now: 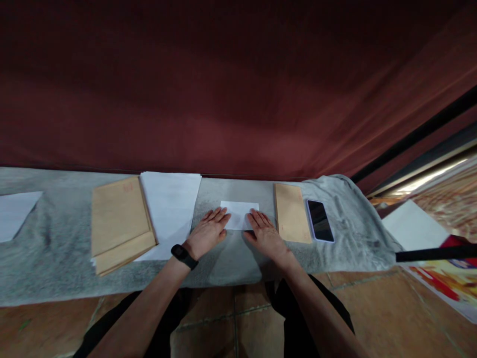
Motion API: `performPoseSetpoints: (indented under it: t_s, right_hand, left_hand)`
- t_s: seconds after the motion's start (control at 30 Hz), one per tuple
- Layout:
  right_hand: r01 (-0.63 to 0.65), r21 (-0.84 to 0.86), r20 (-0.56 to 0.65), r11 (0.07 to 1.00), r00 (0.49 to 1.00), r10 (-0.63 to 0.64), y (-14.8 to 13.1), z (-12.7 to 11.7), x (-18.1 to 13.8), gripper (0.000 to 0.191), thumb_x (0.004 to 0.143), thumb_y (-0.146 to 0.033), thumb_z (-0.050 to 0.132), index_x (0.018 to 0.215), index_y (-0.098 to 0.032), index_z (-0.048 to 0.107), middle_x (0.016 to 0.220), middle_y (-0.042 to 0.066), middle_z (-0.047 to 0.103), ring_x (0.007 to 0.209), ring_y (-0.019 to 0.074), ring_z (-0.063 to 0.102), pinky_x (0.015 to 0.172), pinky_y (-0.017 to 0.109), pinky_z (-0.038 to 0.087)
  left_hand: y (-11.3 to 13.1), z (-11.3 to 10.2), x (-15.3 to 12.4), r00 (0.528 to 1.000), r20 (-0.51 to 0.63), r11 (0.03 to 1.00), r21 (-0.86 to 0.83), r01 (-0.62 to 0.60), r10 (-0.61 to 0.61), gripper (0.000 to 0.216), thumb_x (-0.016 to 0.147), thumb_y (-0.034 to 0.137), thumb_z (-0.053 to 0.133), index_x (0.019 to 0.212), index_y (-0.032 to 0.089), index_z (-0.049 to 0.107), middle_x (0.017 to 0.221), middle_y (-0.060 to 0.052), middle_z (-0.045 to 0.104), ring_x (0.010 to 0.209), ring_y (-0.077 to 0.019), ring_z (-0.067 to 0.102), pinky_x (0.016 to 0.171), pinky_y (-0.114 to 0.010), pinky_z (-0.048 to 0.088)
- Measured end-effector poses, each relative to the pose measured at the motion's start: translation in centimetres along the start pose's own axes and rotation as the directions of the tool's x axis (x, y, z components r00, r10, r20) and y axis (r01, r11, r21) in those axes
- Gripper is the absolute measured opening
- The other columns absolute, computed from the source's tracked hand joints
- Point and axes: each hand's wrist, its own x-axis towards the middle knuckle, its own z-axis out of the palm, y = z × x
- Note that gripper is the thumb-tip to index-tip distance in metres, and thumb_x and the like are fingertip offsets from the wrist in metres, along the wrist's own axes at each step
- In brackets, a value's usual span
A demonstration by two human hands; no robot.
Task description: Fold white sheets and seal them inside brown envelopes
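A small folded white paper (239, 211) lies on the grey cloth (55, 248) in front of me. My left hand (207, 232) rests flat on the paper's left end, fingers stretched out, a black watch on its wrist. My right hand (265, 233) lies flat on the paper's right end, fingers also extended. Neither hand grips anything.
A stack of brown envelopes (119, 223) and white sheets (169, 206) lie to the left. One brown envelope (291, 213) and a phone (319, 220) lie to the right. Another white sheet (15, 213) is far left. A dark red curtain (223, 99) hangs behind.
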Motion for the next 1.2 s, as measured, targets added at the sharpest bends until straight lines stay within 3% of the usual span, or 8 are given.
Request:
performPoseSetpoints:
  t_s: [0.23, 0.4, 0.47, 0.57, 0.73, 0.87, 1.0, 1.2]
  right_hand:
    - [-0.001, 0.204, 0.001, 0.979, 1.000, 0.001, 1.4, -1.0, 0.4, 0.046, 0.093, -0.020, 0.056, 0.139, -0.017, 0.061, 0.152, 0.013, 0.054, 0.139, 0.0258, 0.050, 0.118, 0.044, 0.039]
    - [-0.179, 0.559, -0.077, 0.810, 0.961, 0.265, 1.9, -1.7, 1.5, 0.029, 0.099, -0.039, 0.051, 0.099, -0.022, 0.074, 0.090, 0.003, 0.076, 0.081, 0.0191, 0.068, 0.074, 0.029, 0.053]
    - [-0.180, 0.699, -0.120, 0.692, 0.924, 0.362, 1.7, -1.6, 2.1, 0.036, 0.095, -0.050, 0.054, 0.082, -0.021, 0.069, 0.067, -0.002, 0.064, 0.064, 0.0158, 0.058, 0.059, 0.024, 0.045]
    - [-0.181, 0.782, -0.145, 0.597, 0.878, 0.456, 1.4, -1.2, 2.9, 0.040, 0.092, -0.056, 0.055, 0.072, -0.021, 0.059, 0.057, -0.006, 0.049, 0.056, 0.0131, 0.047, 0.053, 0.023, 0.036]
    - [-0.357, 0.577, -0.166, 0.735, 0.829, 0.534, 1.3, -0.3, 3.8, 0.031, 0.096, -0.045, 0.050, 0.082, -0.021, 0.064, 0.065, -0.002, 0.060, 0.062, 0.0162, 0.055, 0.059, 0.025, 0.038]
    - [-0.464, 0.335, -0.182, 0.820, 0.822, 0.539, 1.1, 0.4, 3.9, 0.030, 0.102, -0.039, 0.045, 0.098, -0.021, 0.070, 0.081, 0.005, 0.073, 0.070, 0.0196, 0.066, 0.064, 0.026, 0.043]
    - [-0.487, 0.204, -0.223, 0.849, 0.821, 0.525, 0.9, 1.2, 4.2, 0.033, 0.104, -0.035, 0.042, 0.107, -0.019, 0.070, 0.091, 0.009, 0.076, 0.079, 0.0216, 0.071, 0.072, 0.027, 0.048]
    - [-0.386, 0.138, -0.361, 0.912, 0.838, 0.410, 0.3, 1.3, 4.7, 0.041, 0.101, -0.023, 0.040, 0.137, -0.013, 0.057, 0.127, 0.019, 0.067, 0.116, 0.0285, 0.062, 0.099, 0.041, 0.049]
  left_hand:
    - [-0.7, -0.6, 0.3, 0.977, -0.201, 0.954, -0.300, 0.009, -0.073, 0.032, 0.092, 0.019, 0.049, 0.113, 0.019, 0.072, 0.125, -0.011, 0.073, 0.121, -0.0248, 0.065, 0.109, -0.042, 0.046]
    - [-0.3, -2.3, 0.8, 0.876, -0.266, 0.661, -0.746, 0.076, -0.402, 0.026, 0.091, 0.044, 0.057, 0.084, 0.020, 0.067, 0.077, 0.000, 0.069, 0.073, -0.0164, 0.063, 0.070, -0.027, 0.050]
    - [0.3, -2.8, 1.0, 0.820, -0.248, 0.508, -0.859, 0.059, -0.515, 0.027, 0.087, 0.046, 0.061, 0.079, 0.020, 0.064, 0.069, 0.004, 0.062, 0.064, -0.0127, 0.055, 0.062, -0.024, 0.044]
    - [0.8, -2.6, 1.3, 0.769, -0.165, 0.337, -0.939, 0.070, -0.618, 0.028, 0.082, 0.047, 0.067, 0.079, 0.020, 0.062, 0.063, 0.006, 0.056, 0.056, -0.0099, 0.047, 0.055, -0.022, 0.037]
    - [0.2, -0.6, 1.6, 0.776, 0.035, 0.170, -0.969, 0.181, -0.629, 0.048, 0.076, 0.044, 0.072, 0.114, 0.018, 0.063, 0.077, 0.002, 0.067, 0.065, -0.0142, 0.061, 0.062, -0.026, 0.047]
    - [-0.6, 1.1, 2.0, 0.825, 0.004, 0.369, -0.893, 0.258, -0.566, 0.072, 0.078, 0.026, 0.064, 0.146, 0.015, 0.046, 0.074, 0.004, 0.065, 0.061, -0.0140, 0.060, 0.061, -0.027, 0.048]
    - [-0.3, 1.3, 2.4, 0.823, -0.137, 0.637, -0.707, 0.308, -0.551, 0.069, 0.082, 0.018, 0.057, 0.150, 0.019, 0.045, 0.073, 0.004, 0.064, 0.064, -0.0154, 0.061, 0.069, -0.030, 0.051]
    - [0.9, 0.6, 2.7, 0.822, -0.174, 0.734, -0.573, 0.364, -0.543, 0.059, 0.087, 0.015, 0.053, 0.145, 0.016, 0.051, 0.103, -0.008, 0.071, 0.090, -0.0223, 0.069, 0.088, -0.037, 0.055]
